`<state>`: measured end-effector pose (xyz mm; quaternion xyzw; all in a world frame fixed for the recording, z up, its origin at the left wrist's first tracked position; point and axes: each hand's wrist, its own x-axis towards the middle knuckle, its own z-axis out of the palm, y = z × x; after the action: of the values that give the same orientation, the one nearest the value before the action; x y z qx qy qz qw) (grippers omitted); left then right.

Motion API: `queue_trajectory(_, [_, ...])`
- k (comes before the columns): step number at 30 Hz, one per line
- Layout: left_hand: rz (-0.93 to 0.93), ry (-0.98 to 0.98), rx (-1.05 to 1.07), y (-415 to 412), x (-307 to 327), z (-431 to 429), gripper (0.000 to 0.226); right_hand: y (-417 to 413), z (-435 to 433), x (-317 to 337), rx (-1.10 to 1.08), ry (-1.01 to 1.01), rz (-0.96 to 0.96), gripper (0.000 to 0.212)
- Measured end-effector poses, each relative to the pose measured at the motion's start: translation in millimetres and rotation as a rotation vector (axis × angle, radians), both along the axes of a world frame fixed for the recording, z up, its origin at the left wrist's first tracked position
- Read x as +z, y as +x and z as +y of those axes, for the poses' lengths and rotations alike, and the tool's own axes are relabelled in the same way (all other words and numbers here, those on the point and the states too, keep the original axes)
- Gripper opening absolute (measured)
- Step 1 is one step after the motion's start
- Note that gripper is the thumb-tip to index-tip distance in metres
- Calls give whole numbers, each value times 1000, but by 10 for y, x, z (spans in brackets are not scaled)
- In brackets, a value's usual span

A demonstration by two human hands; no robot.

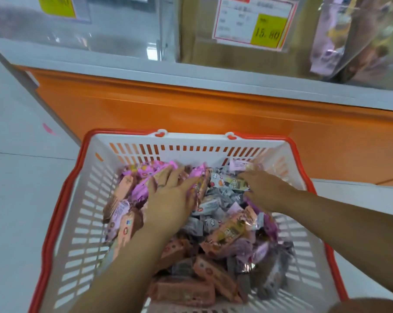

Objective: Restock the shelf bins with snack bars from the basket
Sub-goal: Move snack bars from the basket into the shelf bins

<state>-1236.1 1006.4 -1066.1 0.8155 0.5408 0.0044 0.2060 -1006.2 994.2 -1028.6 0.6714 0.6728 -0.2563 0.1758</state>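
Head view, I see basket [78, 224] at lower center, heaped with bars [225, 236], my left hand [168, 197] flat on pink ones, fingers spread wide, my right hand [266, 190] at pile's upper right, fingers bent, grip I cannot tell

- An orange base panel [191, 109] runs across a shop display unit, its glossy face catching soft, even indoor light.
- Directly above the panel, a pale grey ledge [213, 75] spans the full width of the unit.
- Higher above the panel, right of its middle, hangs a red-bordered price label [254, 21] with a yellow patch reading 15.80; a second, blurred yellow label [57, 5] sits above the panel's left end.
- Left of the panel lies pale tiled floor [21, 177], marked with a small pink smudge [48, 129] near the panel's lower left corner.
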Motion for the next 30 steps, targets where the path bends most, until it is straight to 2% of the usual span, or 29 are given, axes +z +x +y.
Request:
queue_trajectory(4, [20,6,12,30,26,3,44,-36,74,-76,35,45,-112,57])
queue_trajectory(8, [25,-20,-1,23,42,24,44,-29,126,-34,6,87,-92,49])
queue_trajectory(11, [42,-49,-25,21,87,26,45,10,108,116,-74,125,-1,41])
queue_trajectory(14, [-2,-122,-9,-17,290,-2,44,28,100,405,-161,68,182,41])
queue_trajectory(17, [-145,-130,-10,-142,723,-34,40,-76,78,852,-260,-12,420,38])
queue_trajectory(20, [-303,-117,-31,-248,1287,-67,36,-263,18,1276,-303,18,631,26])
queue_trajectory(24, [-455,-70,-3,-271,1863,-202,42,-513,-86,1756,-350,48,824,29])
queue_trajectory(27, [-697,-84,25,-251,2191,-380,50,-656,-169,2081,-382,53,955,19])
queue_trajectory(30, [-790,-15,58,-229,2482,-535,55,-777,-239,2361,-379,200,987,20])
